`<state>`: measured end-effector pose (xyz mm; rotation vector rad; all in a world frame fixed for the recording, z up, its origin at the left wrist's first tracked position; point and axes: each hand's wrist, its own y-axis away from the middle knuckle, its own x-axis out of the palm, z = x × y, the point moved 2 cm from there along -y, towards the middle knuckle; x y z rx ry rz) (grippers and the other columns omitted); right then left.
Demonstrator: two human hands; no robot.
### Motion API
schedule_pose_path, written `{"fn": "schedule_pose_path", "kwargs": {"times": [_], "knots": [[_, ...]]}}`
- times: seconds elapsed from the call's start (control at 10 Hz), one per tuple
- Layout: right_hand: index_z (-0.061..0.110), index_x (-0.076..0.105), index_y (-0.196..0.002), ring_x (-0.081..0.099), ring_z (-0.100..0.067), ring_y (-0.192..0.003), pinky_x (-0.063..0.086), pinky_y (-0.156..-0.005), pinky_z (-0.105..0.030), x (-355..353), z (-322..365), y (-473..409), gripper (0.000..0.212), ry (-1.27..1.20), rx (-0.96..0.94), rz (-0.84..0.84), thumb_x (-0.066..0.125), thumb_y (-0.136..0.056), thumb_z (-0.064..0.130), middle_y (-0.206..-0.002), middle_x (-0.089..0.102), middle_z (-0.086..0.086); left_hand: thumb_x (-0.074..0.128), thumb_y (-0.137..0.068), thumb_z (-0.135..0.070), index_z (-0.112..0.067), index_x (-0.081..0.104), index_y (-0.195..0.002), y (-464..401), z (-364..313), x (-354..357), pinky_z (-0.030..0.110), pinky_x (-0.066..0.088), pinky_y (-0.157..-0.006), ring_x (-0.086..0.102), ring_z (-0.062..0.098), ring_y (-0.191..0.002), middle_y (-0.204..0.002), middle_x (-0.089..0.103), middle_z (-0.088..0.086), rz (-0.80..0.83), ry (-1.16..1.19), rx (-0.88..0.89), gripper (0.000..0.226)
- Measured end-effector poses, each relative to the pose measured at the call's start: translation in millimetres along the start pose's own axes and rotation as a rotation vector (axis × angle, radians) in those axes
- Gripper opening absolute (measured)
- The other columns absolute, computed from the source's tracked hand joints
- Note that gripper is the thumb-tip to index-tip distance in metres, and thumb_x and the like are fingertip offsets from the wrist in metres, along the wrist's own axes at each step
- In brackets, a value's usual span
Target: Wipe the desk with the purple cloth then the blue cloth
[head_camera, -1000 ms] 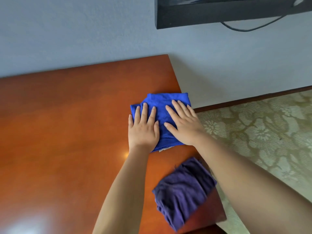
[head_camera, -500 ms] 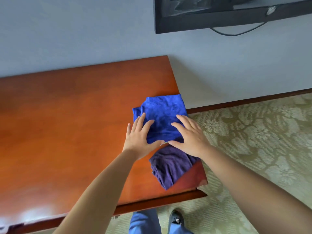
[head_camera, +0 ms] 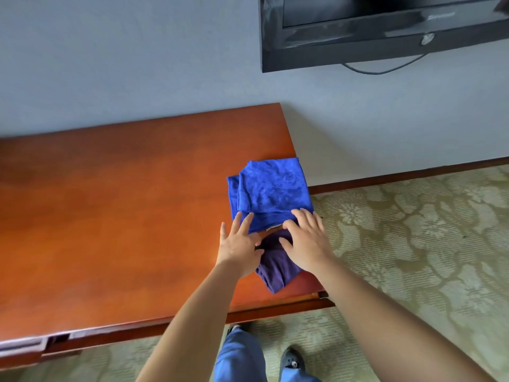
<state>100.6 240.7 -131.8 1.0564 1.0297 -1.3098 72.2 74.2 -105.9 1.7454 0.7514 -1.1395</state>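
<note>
From the head view I see a wooden desk whose surface (head_camera: 115,216) fills the left and centre of the frame, with its right end near the wall (head_camera: 137,64). The blue cloth (head_camera: 271,190) lies folded on the surface at the right end, its right edge at the edge of the surface. The purple cloth (head_camera: 276,264) lies crumpled just in front of the blue cloth, close to the front right corner; whether the two cloths overlap at their meeting edge I cannot tell. The left hand (head_camera: 239,245) lies palm down with its fingers (head_camera: 246,220) straight and spread apart, the fingertips on the near edge of the blue cloth and the palm beside the left edge of the purple cloth. The right hand (head_camera: 307,239) lies palm down over the purple cloth with its fingers (head_camera: 301,217) straight and slightly spread, the fingertips touching the near edge of the blue cloth. Neither hand grips anything. Both forearms extend from the bottom of the frame. A black television (head_camera: 385,31) is mounted on the wall at the upper right, with a cable (head_camera: 380,70) hanging below it. A patterned carpet (head_camera: 413,230) covers the floor to the right, and a blue trouser leg (head_camera: 239,354) and a dark shoe (head_camera: 292,359) show below the front edge of the desk.
</note>
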Motion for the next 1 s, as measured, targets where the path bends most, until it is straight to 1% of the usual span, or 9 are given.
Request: {"fn": "schedule_pose_path", "kwargs": {"times": [0.1,0.2,0.4,0.5,0.6,0.7,0.8,0.9,1.0], "knots": [[0.015,0.065,-0.099,0.037,-0.033,-0.136,0.016,-0.116,-0.049,2.3,1.9,0.9,0.024,-0.006,0.06,-0.043,0.067,-0.085,0.034,-0.138,0.05,-0.014,0.045,-0.098,-0.039,-0.032,0.052,-0.13,-5.1,-2.1,-4.3,0.054,-0.007,-0.117,-0.015,0.02,-0.147,-0.161,-0.003,-0.004,-0.018,-0.095,0.03,0.034],[0.014,0.064,-0.098,0.034,-0.032,-0.138,0.009,-0.117,-0.047,3.7,2.7,2.8,0.024,-0.006,0.136,-0.064,0.064,-0.086,0.035,-0.141,0.047,-0.015,0.041,-0.1,-0.039,-0.028,0.053,-0.127,-12.8,-0.9,-7.3,0.057,-0.006,-0.116,-0.012,0.022,-0.148,-0.162,-0.003,-0.001,-0.041,-0.19,0.034,0.032],[0.014,0.062,-0.111,0.016,-0.03,-0.145,0.001,-0.118,-0.043,-5.8,6.3,3.8,0.034,0.053,0.247,-0.039,0.055,-0.09,0.041,-0.153,0.031,-0.014,0.042,-0.098,-0.024,-0.023,0.048,-0.129,-26.7,-6.3,-5.8,0.058,-0.004,-0.116,0.001,0.022,-0.148,-0.16,0.009,0.002,-0.104,-0.23,0.09,0.032],[0.018,0.053,-0.121,0.01,-0.026,-0.147,0.003,-0.118,-0.04,-11.0,5.7,1.4,0.037,0.034,0.215,0.03,0.052,-0.092,0.04,-0.157,0.023,-0.01,0.043,-0.094,-0.022,-0.023,0.041,-0.136,-28.8,-3.8,-7.9,0.047,0.003,-0.12,0.008,0.015,-0.146,-0.158,0.018,-0.003,-0.071,-0.05,0.112,0.042],[0.02,0.032,-0.143,0.01,-0.02,-0.148,-0.001,-0.119,-0.039,-12.8,5.1,-3.5,0.055,0.001,0.163,0.115,0.048,-0.094,0.039,-0.158,0.021,-0.004,0.037,-0.1,-0.028,-0.024,0.023,-0.15,-29.6,3.6,-11.3,0.04,0.005,-0.121,0.004,0.011,-0.148,-0.16,0.012,-0.007,-0.031,0.028,0.122,0.053],[0.02,0.013,-0.153,0.003,-0.017,-0.149,-0.003,-0.12,-0.04,-12.8,5.6,-10.4,0.066,0.028,0.158,0.195,0.038,-0.097,0.042,-0.161,0.01,-0.003,0.024,-0.104,-0.028,-0.021,0.014,-0.154,-32.8,6.6,-9.5,0.038,0.005,-0.121,-0.002,0.009,-0.148,-0.162,0.002,-0.009,0.012,0.015,0.12,0.051],[0.02,0.009,-0.154,-0.002,-0.017,-0.149,-0.003,-0.12,-0.04,-12.1,6.0,-17.1,0.066,0.046,0.159,0.26,0.035,-0.097,0.043,-0.162,0.002,-0.003,0.023,-0.103,-0.025,-0.02,0.012,-0.154,-37.4,5.2,-7.1,0.037,0.004,-0.121,-0.005,0.01,-0.148,-0.162,-0.003,-0.009,0.038,-0.024,0.117,0.052],[0.021,0.019,-0.152,0.009,-0.018,-0.148,-0.001,-0.12,-0.041,-16.6,6.4,-24.5,0.061,0.033,0.174,0.234,0.036,-0.097,0.043,-0.16,0.015,-0.004,0.025,-0.103,-0.023,-0.02,0.02,-0.153,-37.9,3.7,-14.5,0.037,0.007,-0.121,0.001,0.012,-0.148,-0.162,0.005,-0.007,0.041,-0.009,0.114,0.05],[0.021,0.033,-0.144,0.031,-0.019,-0.138,0.014,-0.118,-0.039,-24.2,13.2,-27.5,0.053,0.044,0.13,0.189,0.038,-0.097,0.045,-0.145,0.041,0.0,0.028,-0.103,-0.023,-0.019,0.036,-0.146,-33.5,-0.4,-26.5,0.038,0.017,-0.118,0.023,0.016,-0.143,-0.154,0.031,-0.004,0.0,-0.008,0.13,0.043]]}}
